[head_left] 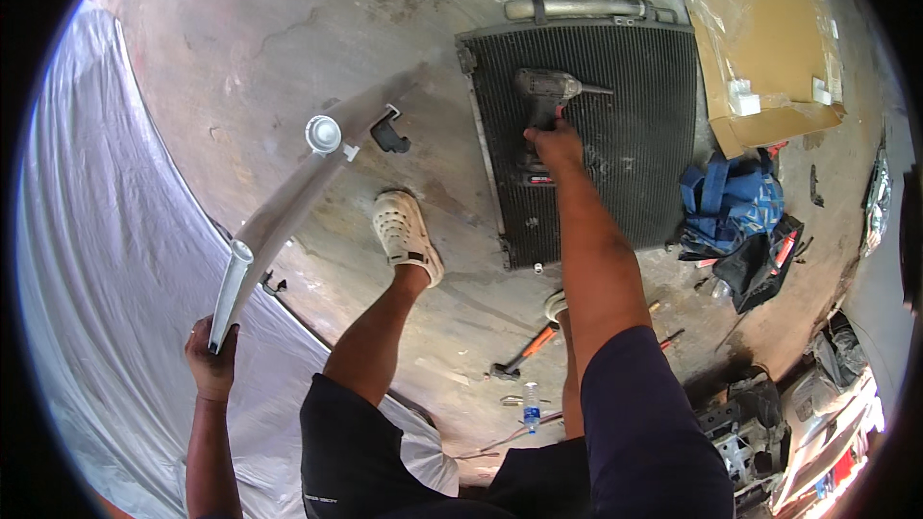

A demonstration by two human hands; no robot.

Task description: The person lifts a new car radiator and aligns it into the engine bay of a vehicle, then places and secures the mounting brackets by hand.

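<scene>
My left hand [210, 360] is closed around the near end of a long silver condenser [281, 202], seen edge-on and tilted away from me. It carries a white round cap and a round pipe opening. My right hand [556, 146] grips the handle of a black cordless impact driver [544, 86], its long bit pointing right. The driver is over a dark finned condenser [639, 125] lying flat on the floor, with a silver tube [586, 9] along its far edge. I cannot tell whether the driver touches the fins. Beside the silver condenser is a black clip-like bracket [390, 133].
Plastic sheeting [106, 231] covers the left side. Opened cardboard [769, 29] lies far right, above a blue tool bag [735, 197]. An orange-handled hammer [527, 350] and a water bottle [531, 406] are near my feet. Dark machine parts [745, 423] crowd the lower right.
</scene>
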